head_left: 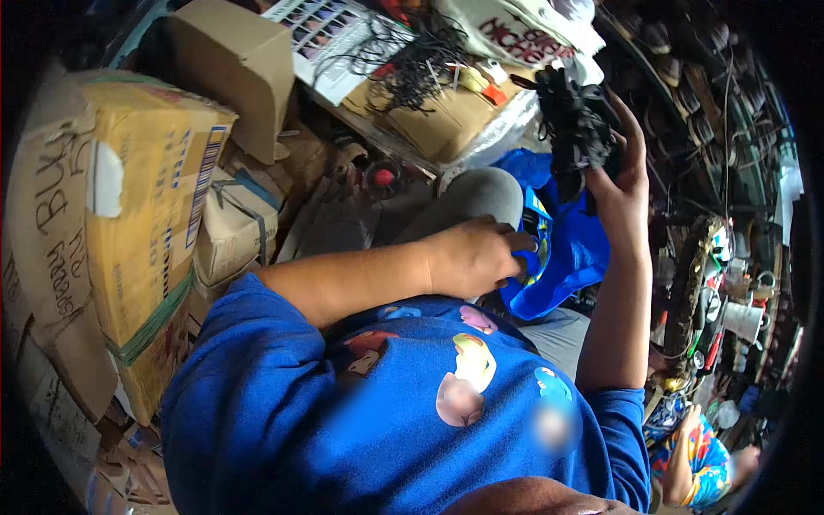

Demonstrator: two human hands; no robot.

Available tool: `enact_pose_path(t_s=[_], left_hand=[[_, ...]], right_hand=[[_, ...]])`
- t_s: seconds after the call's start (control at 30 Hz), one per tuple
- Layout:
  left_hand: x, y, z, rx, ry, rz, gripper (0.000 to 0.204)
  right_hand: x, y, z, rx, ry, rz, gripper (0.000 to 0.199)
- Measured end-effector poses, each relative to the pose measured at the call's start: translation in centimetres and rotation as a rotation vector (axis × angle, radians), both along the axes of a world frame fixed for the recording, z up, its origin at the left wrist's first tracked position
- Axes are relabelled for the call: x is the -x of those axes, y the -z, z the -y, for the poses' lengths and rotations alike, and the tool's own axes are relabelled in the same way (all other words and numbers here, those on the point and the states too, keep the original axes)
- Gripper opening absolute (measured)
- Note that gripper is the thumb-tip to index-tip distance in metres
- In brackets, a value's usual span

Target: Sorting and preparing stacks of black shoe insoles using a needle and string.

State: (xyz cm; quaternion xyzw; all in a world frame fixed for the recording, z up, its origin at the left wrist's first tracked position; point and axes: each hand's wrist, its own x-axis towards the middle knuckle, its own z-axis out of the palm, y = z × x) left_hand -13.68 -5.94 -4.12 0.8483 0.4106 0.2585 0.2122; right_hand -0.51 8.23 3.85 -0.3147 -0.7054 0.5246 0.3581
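Note:
My right hand [625, 176] is raised on the right, its fingers closed round a tangled bundle of black cords [577, 129] that look like laces. Below that bundle, a bright blue bag [562, 266] with some yellow and green print hangs by my knee; whether it is cloth or plastic I cannot tell. My left hand [481, 253] reaches across my lap with bent fingers closed on the bag's near left edge. Its fingertips are partly hidden. The bag's inside is mostly out of sight.
Cardboard boxes [159, 206] are stacked on the left. Ahead, more black cords [421, 64] lie on a cardboard-topped surface beside a printed sheet [313, 39] and a white bag [524, 30]. A crowded rack [687, 112] and a white spool [742, 320] are at right; another person [699, 459] sits lower right.

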Motion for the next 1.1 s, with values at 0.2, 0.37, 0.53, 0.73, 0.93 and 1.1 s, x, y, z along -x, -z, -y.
enact_pose_path(t_s=[0.2,0.37,0.53,0.73,0.93,1.1], left_hand=[[3.2,1.1,2.4,-0.106,-0.101,0.084,0.023],[5.1,0.0,3.2,-0.120,-0.183,0.083,0.027],[6.9,-0.2,3.4,-0.108,-0.190,0.108,0.029],[6.8,1.3,2.8,-0.050,-0.180,0.161,0.030],[3.3,-0.7,-1.1,0.143,-0.174,0.326,0.025],[-3.2,-0.5,-10.6,-0.076,-0.055,0.373,0.026]], right_hand=[[9.6,-2.4,-0.7,-0.495,-0.024,0.153,0.057],[18.8,-5.4,-0.8,-0.823,-0.100,0.294,0.054],[24.1,-1.8,-3.5,-1.002,-0.197,0.549,0.068],[12.7,-2.8,-4.9,-0.614,-0.219,0.519,0.037],[-5.2,6.1,-6.7,0.031,0.148,0.381,0.030],[-15.7,21.0,-2.0,0.425,0.161,0.707,0.035]])
